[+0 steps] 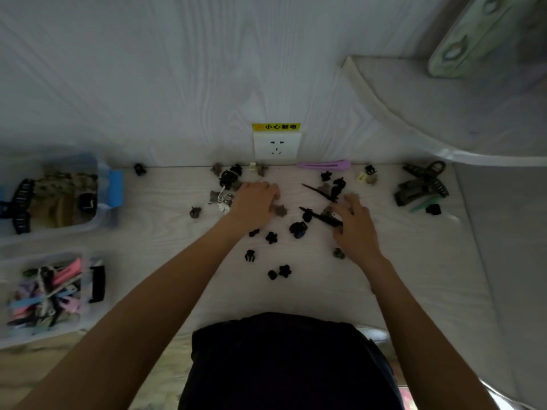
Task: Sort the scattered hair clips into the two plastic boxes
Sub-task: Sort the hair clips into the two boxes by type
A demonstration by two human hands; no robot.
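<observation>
Both hands palm-down on white table point(414, 276) among scattered small hair clips point(297, 229). Left hand point(256, 201) fingers curled over clips, grip unclear. Right hand point(353, 224) fingers spread, resting on long black clip point(322, 218). Two plastic boxes at left: far box point(103, 184) holds big claw clips, near box point(44, 335) colourful flat clips.

Dim, soft picture, blurred and warped at edges.
</observation>
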